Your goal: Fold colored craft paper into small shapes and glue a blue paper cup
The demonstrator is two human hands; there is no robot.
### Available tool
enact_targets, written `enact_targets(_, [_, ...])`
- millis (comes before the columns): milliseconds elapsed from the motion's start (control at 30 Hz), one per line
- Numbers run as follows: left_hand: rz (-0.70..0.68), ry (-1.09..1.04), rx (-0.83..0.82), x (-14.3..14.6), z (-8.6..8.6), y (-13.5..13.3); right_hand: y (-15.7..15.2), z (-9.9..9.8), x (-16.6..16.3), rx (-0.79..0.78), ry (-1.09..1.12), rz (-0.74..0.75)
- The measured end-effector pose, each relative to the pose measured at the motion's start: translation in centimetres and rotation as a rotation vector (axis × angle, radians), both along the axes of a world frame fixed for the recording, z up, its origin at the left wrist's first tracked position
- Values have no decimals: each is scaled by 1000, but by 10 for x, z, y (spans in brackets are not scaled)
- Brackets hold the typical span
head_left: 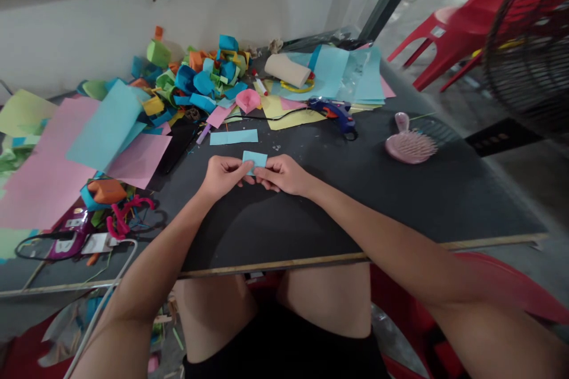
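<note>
Both of my hands meet over the middle of the dark table point(355, 189). Between them is a small light-blue paper piece point(255, 159). My left hand point(223, 175) pinches its left side with closed fingers. My right hand point(283, 174) pinches its right side, fingers also closed. The paper is held just above the tabletop. A longer light-blue paper strip point(233, 137) lies flat just beyond my hands.
Pink and blue paper sheets point(89, 142) cover the left of the table. A pile of folded coloured paper pieces point(200, 77) sits at the back. A blue glue gun point(338, 111), a cardboard roll point(288, 69) and a pink hairbrush point(409, 143) lie to the right. Red chairs point(457, 23) and a fan point(528, 41) stand beyond.
</note>
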State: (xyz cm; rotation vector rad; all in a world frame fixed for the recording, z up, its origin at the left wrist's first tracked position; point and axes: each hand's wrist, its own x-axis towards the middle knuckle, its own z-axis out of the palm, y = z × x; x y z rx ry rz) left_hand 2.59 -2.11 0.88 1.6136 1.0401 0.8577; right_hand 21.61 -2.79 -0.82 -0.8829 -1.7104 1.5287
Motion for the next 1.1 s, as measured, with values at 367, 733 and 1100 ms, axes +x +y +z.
enact_targets(367, [-345, -54, -333, -2, 3, 2, -5, 0, -3, -171, 130, 132])
enact_targets(733, [-359, -29, -334, -4, 9, -3, -4, 1, -2, -96, 159, 184])
enact_targets(1100, [-265, -97, -175, -5, -1, 4, -3, -5, -3, -12, 145, 57])
